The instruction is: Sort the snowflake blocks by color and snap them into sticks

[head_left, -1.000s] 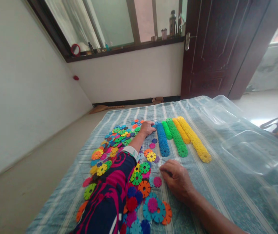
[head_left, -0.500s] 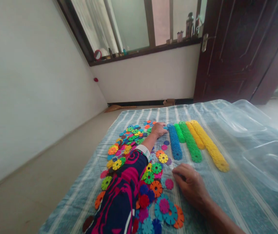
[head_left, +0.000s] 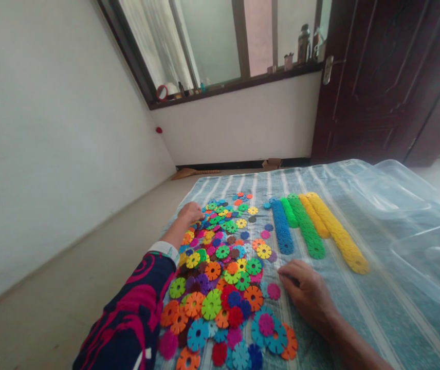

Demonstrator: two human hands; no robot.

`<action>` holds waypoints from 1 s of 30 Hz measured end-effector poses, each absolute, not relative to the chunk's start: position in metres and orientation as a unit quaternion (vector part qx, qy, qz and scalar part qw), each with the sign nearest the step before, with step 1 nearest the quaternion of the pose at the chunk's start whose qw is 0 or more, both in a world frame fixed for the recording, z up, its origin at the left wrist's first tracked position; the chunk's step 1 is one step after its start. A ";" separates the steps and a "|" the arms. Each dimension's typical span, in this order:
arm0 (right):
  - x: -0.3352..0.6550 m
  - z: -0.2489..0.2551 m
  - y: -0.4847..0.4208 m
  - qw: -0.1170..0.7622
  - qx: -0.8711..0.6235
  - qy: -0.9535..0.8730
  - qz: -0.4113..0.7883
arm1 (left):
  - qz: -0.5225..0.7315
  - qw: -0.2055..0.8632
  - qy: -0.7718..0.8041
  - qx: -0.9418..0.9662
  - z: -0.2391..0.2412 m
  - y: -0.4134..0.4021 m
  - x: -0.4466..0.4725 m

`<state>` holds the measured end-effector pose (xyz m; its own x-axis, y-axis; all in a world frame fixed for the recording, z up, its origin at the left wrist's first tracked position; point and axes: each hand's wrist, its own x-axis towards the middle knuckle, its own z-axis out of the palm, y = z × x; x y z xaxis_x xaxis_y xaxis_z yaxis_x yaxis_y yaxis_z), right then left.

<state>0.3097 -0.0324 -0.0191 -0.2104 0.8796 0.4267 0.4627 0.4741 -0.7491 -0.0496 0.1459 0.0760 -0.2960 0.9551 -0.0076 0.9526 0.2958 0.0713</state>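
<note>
Plastic discs (head_left: 205, 310) lie toward the left edge of the surface (head_left: 374, 303); the left hand (head_left: 191, 211) seems to be picking there, the right hand (head_left: 309, 292) rests curled, both grips unclear. Next likely needs pinching one.

Left forearm (head_left: 173, 235) reaching forward, left hand (head_left: 191, 212) bent low, fingertips partly hidden. Right forearm (head_left: 353, 336) slanting inward, right hand (head_left: 305, 289) loosely curled.

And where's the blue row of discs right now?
In the head view, the blue row lies right of centre, just left of the short green row, beyond the right hand.
</note>
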 end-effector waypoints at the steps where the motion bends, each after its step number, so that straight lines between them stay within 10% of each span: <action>1: 0.310 -0.019 -0.033 0.436 -0.454 -0.739 0.240 | 0.028 0.034 0.801 0.597 0.073 0.145 -0.054; 30: 0.311 -0.020 -0.031 0.449 -0.443 -0.739 0.236 | 0.098 0.069 0.787 0.605 0.062 0.129 -0.064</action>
<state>0.3105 -0.0312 -0.0204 -0.2042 0.8675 0.4535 0.4435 0.4950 -0.7471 -0.0645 0.1294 0.0625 -0.2589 0.9659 0.0095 0.9386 0.2492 0.2385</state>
